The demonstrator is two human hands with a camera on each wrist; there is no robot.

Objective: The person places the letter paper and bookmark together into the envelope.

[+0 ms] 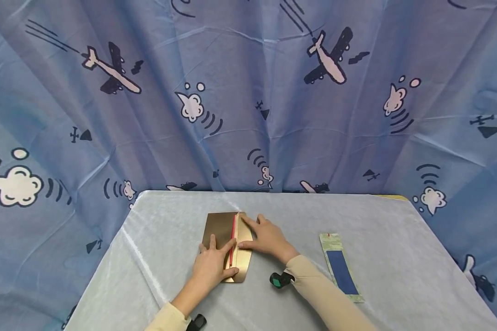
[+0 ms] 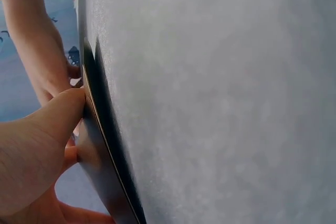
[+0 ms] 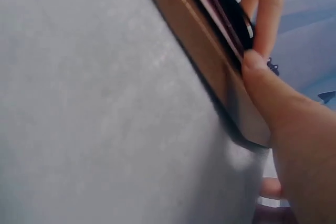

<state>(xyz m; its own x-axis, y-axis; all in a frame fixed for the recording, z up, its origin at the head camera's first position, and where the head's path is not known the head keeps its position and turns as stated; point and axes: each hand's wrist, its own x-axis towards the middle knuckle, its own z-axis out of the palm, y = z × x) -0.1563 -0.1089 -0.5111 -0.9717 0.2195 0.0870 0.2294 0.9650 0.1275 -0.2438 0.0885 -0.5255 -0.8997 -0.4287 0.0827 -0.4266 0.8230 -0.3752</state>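
Observation:
A flat gold-brown envelope-like piece point(image 1: 219, 225) lies on the table, with a brighter gold flap point(image 1: 243, 262) on its right side. A red strip point(image 1: 233, 225) runs along the fold. My left hand point(image 1: 209, 264) rests on it with spread fingers, the index finger at the strip and the thumb low on the flap. From the right, my right hand point(image 1: 269, 239) touches the flap, index finger near the top and thumb lower down. In the right wrist view a dark slit with a red edge point(image 3: 210, 3) gapes beside the right thumb point(image 3: 257, 69).
To the right lies a slim pale-green packet point(image 1: 330, 241) with a dark blue panel point(image 1: 343, 273). A light grey cloth point(image 1: 170, 220) covers the table. Behind it hangs a blue curtain point(image 1: 240, 115) printed with planes.

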